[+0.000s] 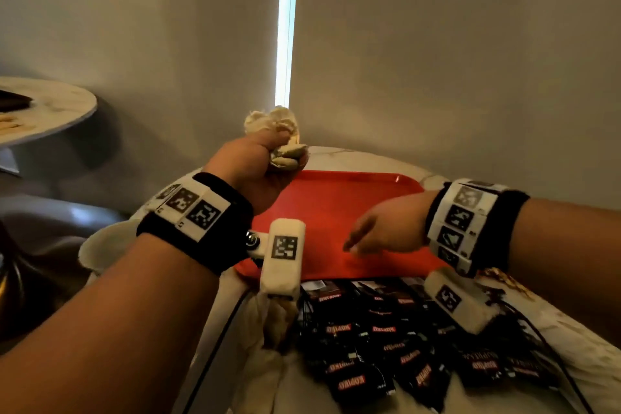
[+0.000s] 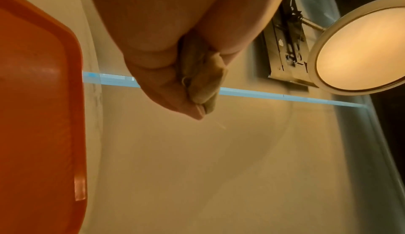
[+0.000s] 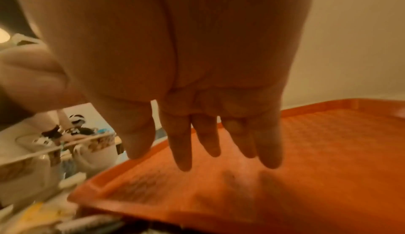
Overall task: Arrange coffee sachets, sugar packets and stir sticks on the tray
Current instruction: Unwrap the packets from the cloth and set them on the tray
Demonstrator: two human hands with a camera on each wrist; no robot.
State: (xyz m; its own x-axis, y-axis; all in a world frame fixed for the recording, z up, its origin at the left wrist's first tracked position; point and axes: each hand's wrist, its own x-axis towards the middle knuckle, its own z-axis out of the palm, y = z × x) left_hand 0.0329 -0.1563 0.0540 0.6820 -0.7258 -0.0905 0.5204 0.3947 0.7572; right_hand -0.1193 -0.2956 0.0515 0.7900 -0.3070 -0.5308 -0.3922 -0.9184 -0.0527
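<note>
An empty red tray (image 1: 336, 202) lies on the white marble table. Several black coffee sachets (image 1: 379, 343) are heaped on the table in front of the tray's near edge. My left hand (image 1: 265, 158) is raised above the tray's far left corner and grips a crumpled cream cloth (image 1: 274, 124); the cloth (image 2: 201, 82) bulges between the fingers in the left wrist view. My right hand (image 1: 376, 232) hovers just over the tray (image 3: 328, 151), fingers (image 3: 184, 151) straight and pointing left, holding nothing. No sugar packets or stir sticks are clearly visible.
A floral-rimmed cup (image 3: 96, 151) and small items sit left of the tray in the right wrist view. A round side table (image 1: 47, 107) stands at the far left. Cables (image 1: 215, 346) run over the table's near left edge. A wall lies behind.
</note>
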